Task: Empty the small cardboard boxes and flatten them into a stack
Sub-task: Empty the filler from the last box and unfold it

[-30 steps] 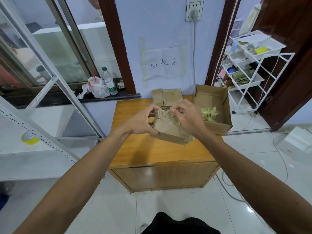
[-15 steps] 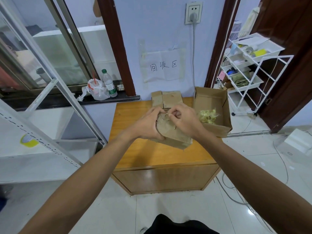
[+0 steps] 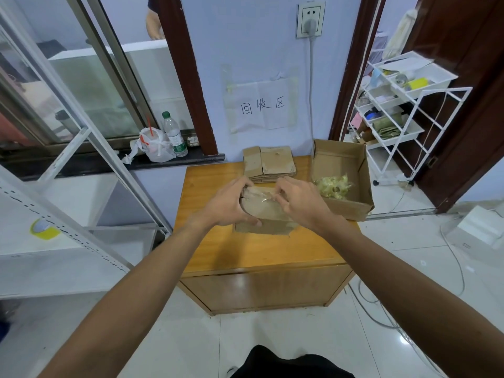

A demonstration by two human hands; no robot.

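A small brown cardboard box (image 3: pixel 263 214) with clear tape on its top is held over the wooden cabinet top (image 3: pixel 218 246). My left hand (image 3: pixel 230 204) grips its left side, thumb under the lower edge. My right hand (image 3: pixel 298 203) pinches the top right of the box near the tape. A stack of flattened cardboard boxes (image 3: pixel 268 163) lies at the back of the cabinet top against the wall. To the right, a larger open cardboard box (image 3: pixel 349 170) holds yellow-green crinkled filling (image 3: pixel 332 185).
A white wire rack (image 3: pixel 401 113) with bins stands to the right by a dark door. On the left a window ledge (image 3: pixel 81 162) carries a plastic bottle (image 3: pixel 174 135) and a bagged cup (image 3: pixel 154 144). White shelving (image 3: pixel 54 233) is at left; cables (image 3: pixel 452 257) lie on the floor at right.
The small box has been lowered and tipped flatter toward the cabinet top. Both hands have shifted their hold on its top edge and stay on it.
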